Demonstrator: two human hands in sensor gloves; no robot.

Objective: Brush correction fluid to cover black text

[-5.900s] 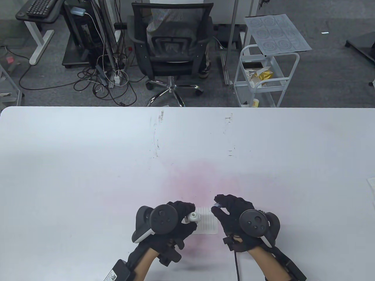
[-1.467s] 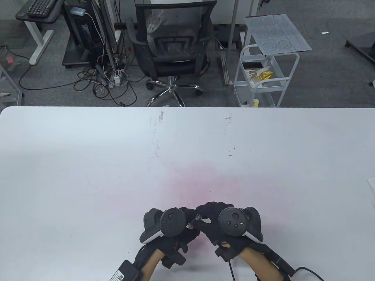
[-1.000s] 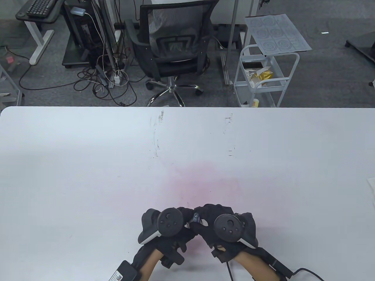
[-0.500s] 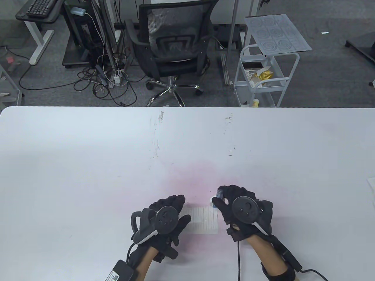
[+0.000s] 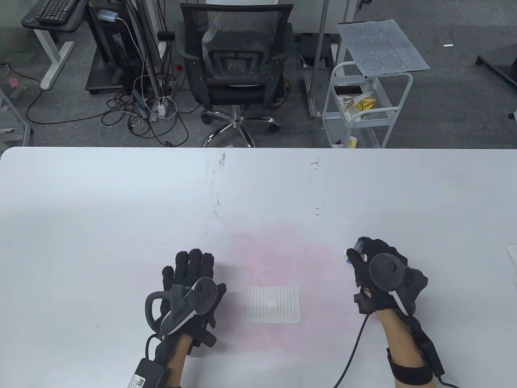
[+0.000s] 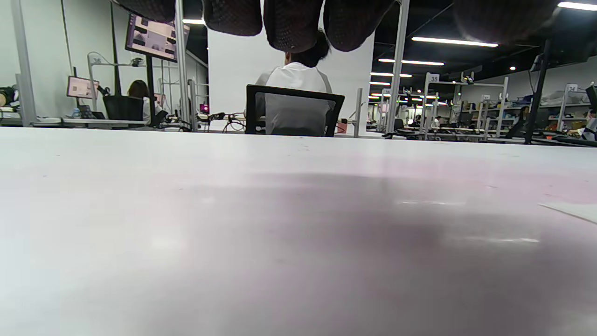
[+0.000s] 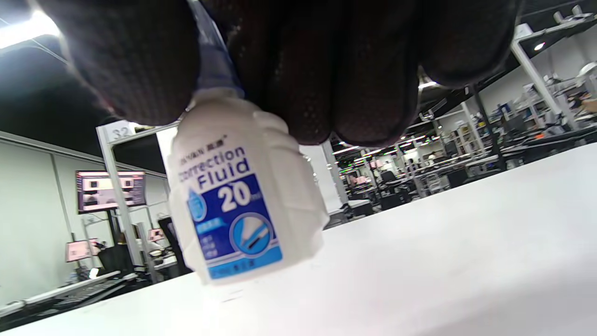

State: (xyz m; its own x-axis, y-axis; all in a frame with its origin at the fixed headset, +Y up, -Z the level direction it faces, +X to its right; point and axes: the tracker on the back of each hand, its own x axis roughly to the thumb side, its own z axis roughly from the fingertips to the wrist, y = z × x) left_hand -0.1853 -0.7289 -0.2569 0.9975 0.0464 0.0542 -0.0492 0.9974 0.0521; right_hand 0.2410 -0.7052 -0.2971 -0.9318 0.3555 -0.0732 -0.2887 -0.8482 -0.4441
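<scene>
A small lined white card (image 5: 274,304) lies on the white table (image 5: 121,194), with a white dab near its middle. My right hand (image 5: 369,262) is to the right of the card and grips a white correction fluid bottle (image 7: 242,205) by its blue cap; the bottle hangs upright just above the table. In the table view only a bit of the bottle (image 5: 349,256) shows past my fingers. My left hand (image 5: 190,279) rests flat on the table to the left of the card, fingers spread, holding nothing. Its fingertips (image 6: 289,23) show at the top of the left wrist view.
A pink stain (image 5: 274,250) covers the table around the card. A sheet edge (image 5: 512,254) shows at the table's right edge. Beyond the far edge stand an office chair (image 5: 236,68) and a white cart (image 5: 365,109).
My hands were together over the card with the bottle. They have moved apart: the right hand carried the capped bottle off to the right, the left hand let go and went flat to the left.
</scene>
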